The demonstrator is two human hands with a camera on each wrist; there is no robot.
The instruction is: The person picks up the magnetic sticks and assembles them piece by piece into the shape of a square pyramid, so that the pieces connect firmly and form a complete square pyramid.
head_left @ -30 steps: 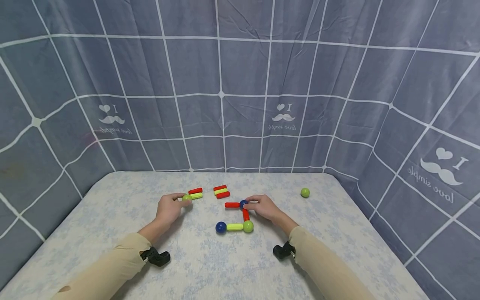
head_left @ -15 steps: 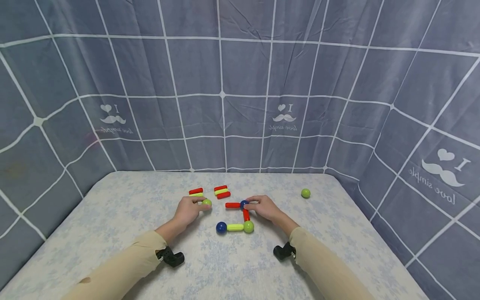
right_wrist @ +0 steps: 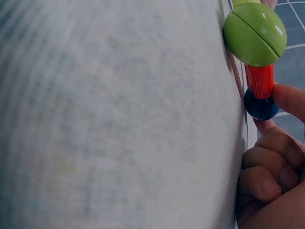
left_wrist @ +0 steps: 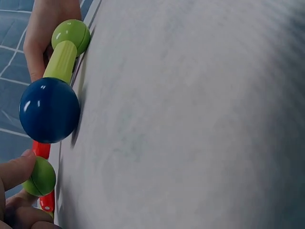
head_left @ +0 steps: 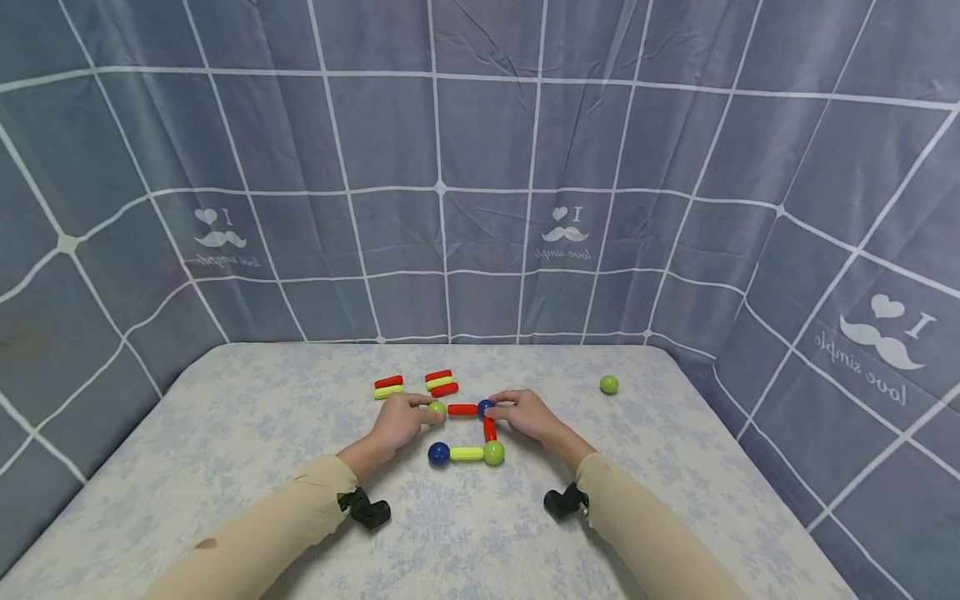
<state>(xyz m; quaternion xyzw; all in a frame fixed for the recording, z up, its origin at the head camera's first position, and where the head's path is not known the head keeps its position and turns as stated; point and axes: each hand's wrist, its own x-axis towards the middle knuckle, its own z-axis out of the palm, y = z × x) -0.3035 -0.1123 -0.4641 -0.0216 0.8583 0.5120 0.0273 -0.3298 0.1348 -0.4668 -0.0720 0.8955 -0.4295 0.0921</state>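
My left hand (head_left: 400, 421) pinches a green ball (head_left: 437, 408) between thumb and fingers, at the left end of a red rod (head_left: 462, 410); whether ball and rod touch I cannot tell. That rod's right end meets a blue ball (head_left: 486, 408), which my right hand (head_left: 527, 414) pinches from the right. From the blue ball a second red rod (right_wrist: 260, 81) runs toward me to another green ball (head_left: 493, 452). A yellow-green rod (head_left: 467, 453) joins this one to a larger-looking blue ball (left_wrist: 49, 110) at the left.
Behind my left hand lie a red rod (head_left: 388, 382) and a yellow-green rod (head_left: 387, 392). A small stack of red and yellow-green rods (head_left: 441, 383) lies right of them. A loose green ball (head_left: 609, 384) rests at the far right. A grey checked curtain (head_left: 480, 233) stands behind the table.
My left hand has carried the green ball rightward, from beside the loose rods to the left end of the red rod. The right hand stays on the blue ball.
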